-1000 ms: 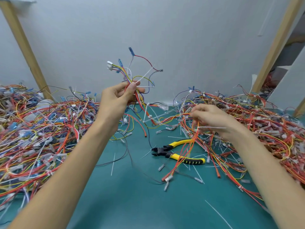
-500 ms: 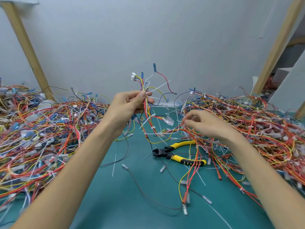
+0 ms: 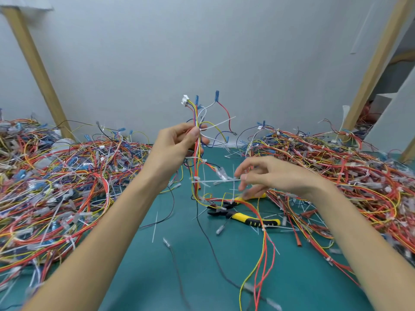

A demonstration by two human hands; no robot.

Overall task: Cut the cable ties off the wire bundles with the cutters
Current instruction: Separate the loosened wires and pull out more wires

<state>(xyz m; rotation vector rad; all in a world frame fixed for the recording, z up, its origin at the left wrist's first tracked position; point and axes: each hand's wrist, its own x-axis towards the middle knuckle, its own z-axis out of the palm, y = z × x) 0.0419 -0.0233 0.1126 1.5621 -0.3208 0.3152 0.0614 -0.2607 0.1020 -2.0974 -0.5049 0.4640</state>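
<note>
Holding one wire bundle (image 3: pixel 197 144) upright: the left hand (image 3: pixel 177 149) pinches it between thumb and fingers at about mid-length, raised above the teal table (image 3: pixel 139 277).

Bundle is a mix of red, yellow, white, blue and black wires. The top end fans out above the hand into a white connector (image 3: pixel 185 100) and blue terminals (image 3: pixel 216 96). The bottom end hangs to the table and trails toward the camera, with red and yellow strands crossing the cutters (image 3: pixel 244 217).

White cable ties (image 3: pixel 195 157) on the bundle:
- One at the thumb, tail sticking out up and to the right.
- One just below the hand.
- One lower down, long tail running level toward the right hand (image 3: pixel 274 176).

Right hand sits lower than the left and right of the bundle, palm down. Its fingers are loosely curled, spread and motion-blurred, with nothing gripped that I can see. The fingertips (image 3: pixel 244 169) are next to the end of the level tie tail; can't tell if they touch it.

Cutters have yellow and black handles and a dark head pointing left, jaws slightly apart. They lie flat on the table just below the right fingers, and neither hand holds them. The upper handle is partly hidden behind those fingers.

Left heap (image 3: pixel 56 176) and right heap (image 3: pixel 348 180) of tangled wires flank the work area. Loose tie offcuts (image 3: pixel 155 225) lie on the table between them.
</note>
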